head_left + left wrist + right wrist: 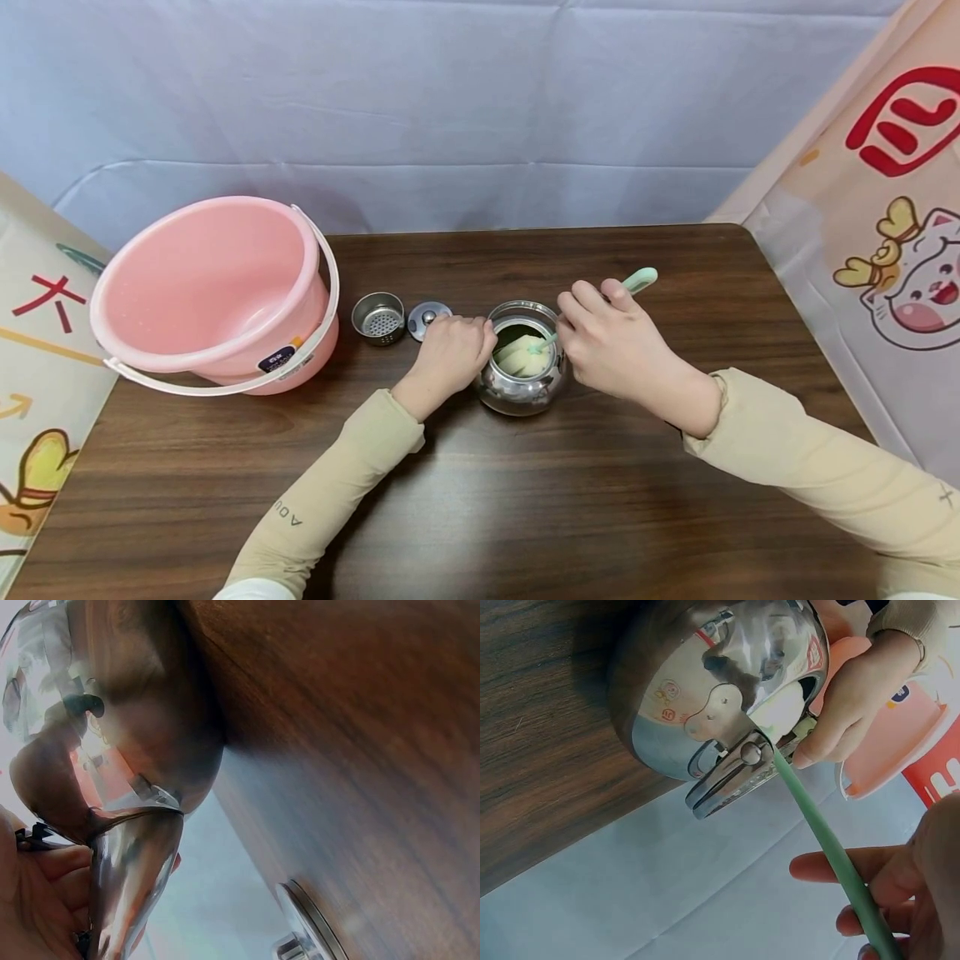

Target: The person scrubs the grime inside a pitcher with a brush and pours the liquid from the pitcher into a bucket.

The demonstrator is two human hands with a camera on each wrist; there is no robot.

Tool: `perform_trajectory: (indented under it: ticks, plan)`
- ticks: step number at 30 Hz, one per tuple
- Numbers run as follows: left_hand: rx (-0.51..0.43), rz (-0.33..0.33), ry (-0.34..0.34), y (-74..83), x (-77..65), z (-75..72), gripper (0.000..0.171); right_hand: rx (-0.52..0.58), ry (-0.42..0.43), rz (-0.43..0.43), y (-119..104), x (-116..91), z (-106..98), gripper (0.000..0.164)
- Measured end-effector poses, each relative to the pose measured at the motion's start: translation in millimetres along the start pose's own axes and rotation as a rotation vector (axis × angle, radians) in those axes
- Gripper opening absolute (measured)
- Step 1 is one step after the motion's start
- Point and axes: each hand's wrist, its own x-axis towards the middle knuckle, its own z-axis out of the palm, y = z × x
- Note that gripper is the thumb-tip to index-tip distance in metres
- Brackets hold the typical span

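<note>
A shiny steel teapot point(521, 392) stands on the table with its top uncovered. My left hand point(453, 354) grips it at the spout side; in the left wrist view the fingers point(64, 881) curl behind the spout point(135, 877). My right hand point(618, 342) holds the mint-green handle point(829, 844) of a sponge brush, tilted up to the right. Its pale sponge head point(523, 357) sits inside the teapot opening, partly hidden by the rim. The metal carrying handle point(735, 776) lies folded down against the rim.
Left of the teapot lie a round lid point(429, 315) with a knob and a small perforated steel strainer point(378, 318). A large pink bucket point(300, 367) with a white handle stands at the table's left. A pale cloth point(450, 108) hangs behind the wooden table point(600, 508).
</note>
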Motion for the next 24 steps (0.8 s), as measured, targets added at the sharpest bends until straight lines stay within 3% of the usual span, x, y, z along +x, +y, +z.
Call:
perform_trajectory:
  ticks: [24]
  plan:
    - [0.009,-0.013,-0.039,0.3,0.2,-1.0,0.037,0.136,-0.088,0.023,-0.7,-1.7,-0.8,0.033]
